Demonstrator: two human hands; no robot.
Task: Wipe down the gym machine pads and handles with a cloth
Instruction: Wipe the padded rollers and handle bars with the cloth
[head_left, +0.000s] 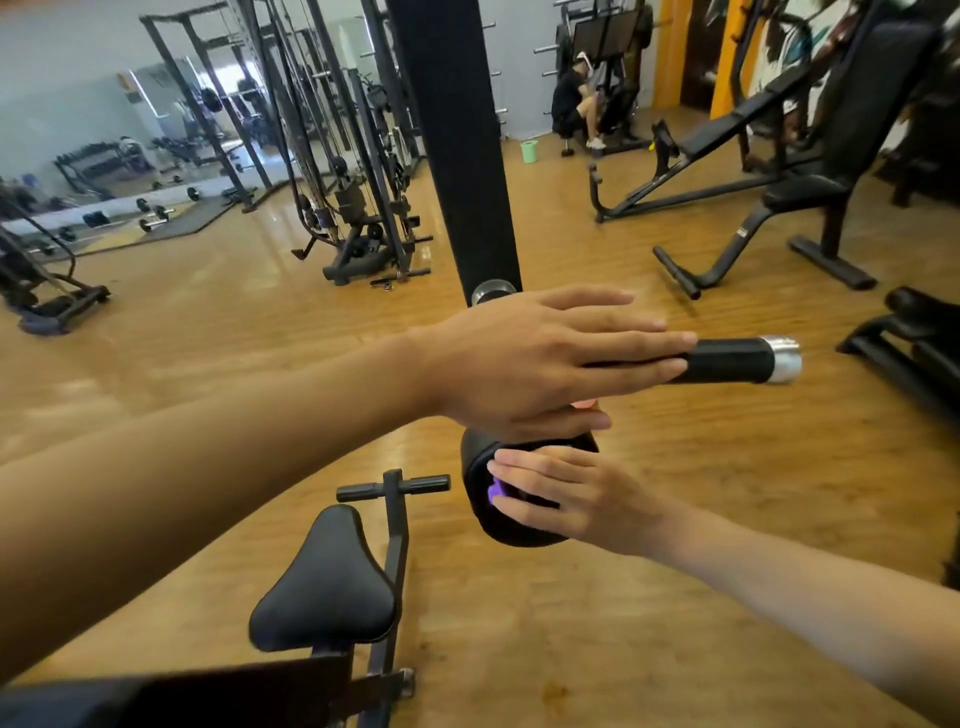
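The pad (511, 532), a black roller, sits just below centre frame; the right hand (566, 493) reaches in from the lower right and lies flat on it, fingers straight and pointing left; a scrap of purple cloth (496, 489) shows under the fingertips, most of it hidden, so the hand presses it rather than clutches it.

Just above, the left hand (545, 358) comes in from the left, spread wide and palm down, fingers straight along the handle (732, 359); whether they rest on the grip or hover over it cannot be told.

The handle's long axis runs almost level across the frame, its bare black grip and silver cap (782, 358) sticking out to the right past the left fingertips.

So the relation that matters: the cloth is under the right hand on the pad, and the handle lies up and to the right of it, close by. The left hand is nearer the handle but holds nothing. I judge a wipe there would run lengthwise, toward the cap.

The seat (322, 587) sits lower left of centre, untouched.
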